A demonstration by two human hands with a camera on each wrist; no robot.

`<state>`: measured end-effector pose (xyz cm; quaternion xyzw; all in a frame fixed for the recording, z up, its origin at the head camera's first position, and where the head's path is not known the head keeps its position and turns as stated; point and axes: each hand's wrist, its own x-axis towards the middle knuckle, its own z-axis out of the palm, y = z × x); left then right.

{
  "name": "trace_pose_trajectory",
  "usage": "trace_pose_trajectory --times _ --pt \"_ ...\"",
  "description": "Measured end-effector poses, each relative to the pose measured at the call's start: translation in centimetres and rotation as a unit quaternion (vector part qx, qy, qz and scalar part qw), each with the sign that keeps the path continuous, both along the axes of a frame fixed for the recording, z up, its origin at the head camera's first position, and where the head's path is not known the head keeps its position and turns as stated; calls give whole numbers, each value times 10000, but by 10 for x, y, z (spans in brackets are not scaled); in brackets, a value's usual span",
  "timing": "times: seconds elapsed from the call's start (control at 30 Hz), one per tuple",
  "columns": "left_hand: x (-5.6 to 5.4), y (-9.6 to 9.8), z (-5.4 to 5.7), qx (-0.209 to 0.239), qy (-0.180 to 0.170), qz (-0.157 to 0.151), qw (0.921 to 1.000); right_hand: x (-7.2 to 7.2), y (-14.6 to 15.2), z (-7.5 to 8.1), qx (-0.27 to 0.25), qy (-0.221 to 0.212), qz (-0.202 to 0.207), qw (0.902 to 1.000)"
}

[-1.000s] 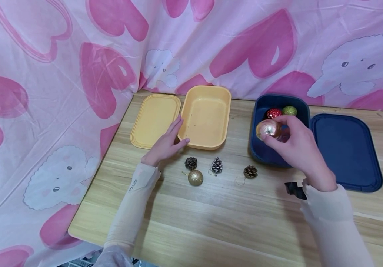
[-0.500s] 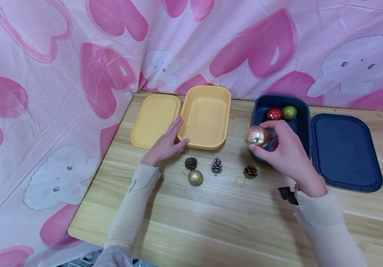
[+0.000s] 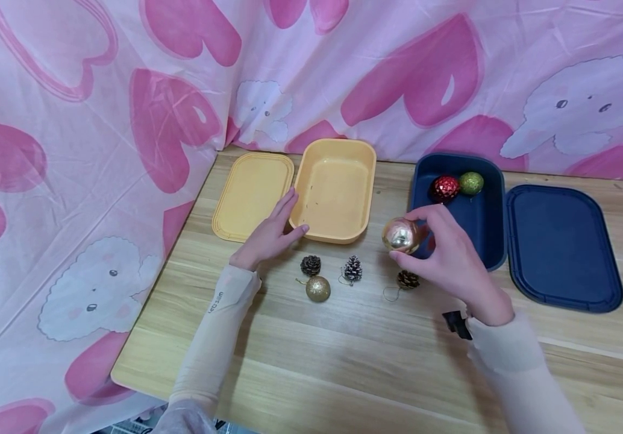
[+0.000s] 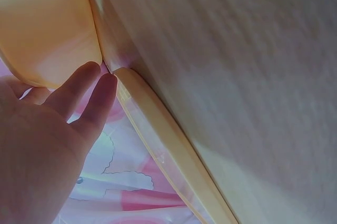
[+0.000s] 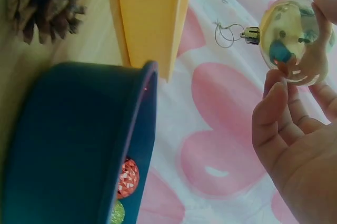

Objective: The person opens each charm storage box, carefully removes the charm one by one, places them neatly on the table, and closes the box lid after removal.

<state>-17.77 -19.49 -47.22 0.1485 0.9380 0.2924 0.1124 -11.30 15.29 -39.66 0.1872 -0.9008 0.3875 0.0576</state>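
My right hand [image 3: 452, 259] pinches a shiny gold bauble [image 3: 400, 235] between thumb and fingers, above the front left edge of the navy box [image 3: 485, 223]. A cap with a thin string loop shows on the bauble [image 5: 295, 39] in the right wrist view. Inside the navy box lie a red bauble [image 3: 444, 188] and a green glitter bauble [image 3: 471, 183]. My left hand [image 3: 269, 236], fingers extended, rests against the left front side of the yellow box [image 3: 338, 238]. In the left wrist view its fingertips lie by the yellow box [image 4: 52, 34] and the yellow lid [image 4: 163, 124].
In front of the boxes lie a dark pinecone [image 3: 310, 265], a gold glitter bauble [image 3: 318, 289], a white-tipped pinecone [image 3: 352, 269] and a brown pinecone [image 3: 408, 279]. A navy lid [image 3: 563, 247] lies at the right. A pink curtain [image 3: 300, 72] hangs behind the table.
My right hand has carried the shiny gold bauble left and toward me, from over the navy box to its front left edge. The left hand has stayed in place.
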Motion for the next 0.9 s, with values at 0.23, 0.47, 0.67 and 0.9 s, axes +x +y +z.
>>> trace_pose_trajectory --times 0.23,0.47,0.67,0.9 --pt "1 0 1 -4 24 -25 10000 5 -8 -4 112 -40 178 9998" --pt "1 0 2 16 53 -53 10000 11 -17 -13 152 -246 357 9989" --pt "1 0 2 17 44 -46 10000 16 -22 -18 199 -107 519 9984" --pt "1 0 1 50 37 -7 10000 21 -26 -23 210 -43 830 9963"
